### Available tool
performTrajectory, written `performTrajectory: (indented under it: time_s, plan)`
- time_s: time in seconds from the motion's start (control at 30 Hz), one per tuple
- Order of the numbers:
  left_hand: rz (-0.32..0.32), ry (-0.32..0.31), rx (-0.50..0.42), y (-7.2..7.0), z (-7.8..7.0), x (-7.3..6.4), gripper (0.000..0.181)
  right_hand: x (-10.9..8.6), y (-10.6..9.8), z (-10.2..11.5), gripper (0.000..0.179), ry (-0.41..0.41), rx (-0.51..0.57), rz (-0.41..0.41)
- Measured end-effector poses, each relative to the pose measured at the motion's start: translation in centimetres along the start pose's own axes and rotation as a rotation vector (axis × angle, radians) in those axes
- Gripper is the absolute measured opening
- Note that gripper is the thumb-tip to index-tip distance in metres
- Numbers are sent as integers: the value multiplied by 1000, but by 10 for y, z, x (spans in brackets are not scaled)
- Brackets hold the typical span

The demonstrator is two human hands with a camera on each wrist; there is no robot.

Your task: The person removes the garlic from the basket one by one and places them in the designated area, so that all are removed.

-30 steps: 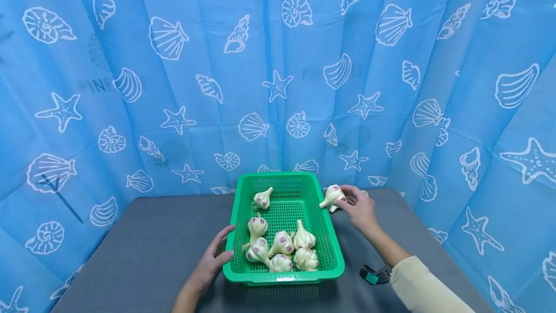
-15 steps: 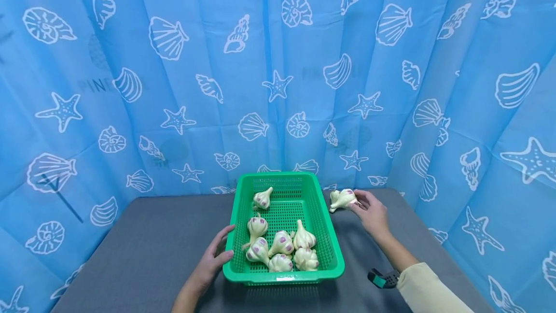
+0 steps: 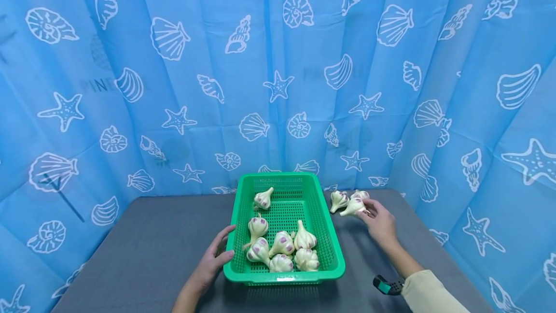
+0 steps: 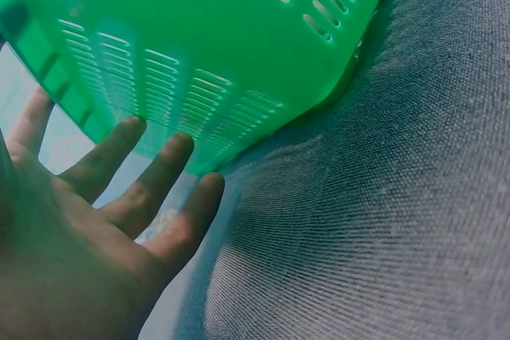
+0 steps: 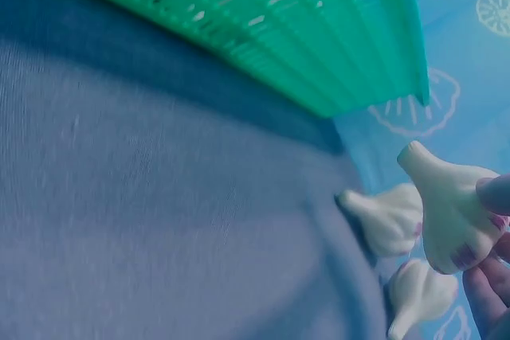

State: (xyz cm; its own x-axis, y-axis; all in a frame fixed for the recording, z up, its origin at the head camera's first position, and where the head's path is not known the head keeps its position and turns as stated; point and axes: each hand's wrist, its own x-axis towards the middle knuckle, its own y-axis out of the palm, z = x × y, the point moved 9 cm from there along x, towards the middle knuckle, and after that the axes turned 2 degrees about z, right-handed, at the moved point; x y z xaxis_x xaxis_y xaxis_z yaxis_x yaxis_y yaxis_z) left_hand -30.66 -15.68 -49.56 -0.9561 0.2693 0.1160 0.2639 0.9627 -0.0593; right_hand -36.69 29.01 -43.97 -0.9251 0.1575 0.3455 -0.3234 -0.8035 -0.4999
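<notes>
Right of the basket, my right hand (image 3: 379, 220) pinches a garlic bulb (image 5: 456, 211) between thumb and fingers, its stem pointing toward the basket. Two more bulbs lie by it on the table: one garlic bulb (image 3: 339, 200) nearer the basket and another (image 3: 360, 194) partly hidden behind the held one. My left hand (image 3: 210, 265) rests at the left rim of the green basket (image 3: 284, 277); in the left wrist view its fingers (image 4: 163, 169) extend fairly straight along the slotted wall. Several garlic bulbs (image 3: 282, 244) sit inside the basket, mostly toward its near end.
The basket stands on a grey cloth-covered table (image 3: 165, 235). Behind it and on both sides hangs a blue curtain (image 3: 278, 110) with white shell prints. A dark strap with a teal patch (image 3: 388, 286) is at the right wrist, beside a cream sleeve (image 3: 430, 291).
My right hand has carried the garlic bulb from over the basket's right rim rightward to beside the two other bulbs. The left hand and the basket have stayed put.
</notes>
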Motion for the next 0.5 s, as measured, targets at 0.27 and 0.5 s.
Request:
performTrajectory:
  time_s: [0.27, 0.5]
  plan:
    - [0, -8, -16, 1, -2, -1, 58, 0, -6, -26, 37, 27, -119, -13]
    - [26, 2, -19, 3, -3, -1, 58, -3, -14, -38, 37, 22, -189, -13]
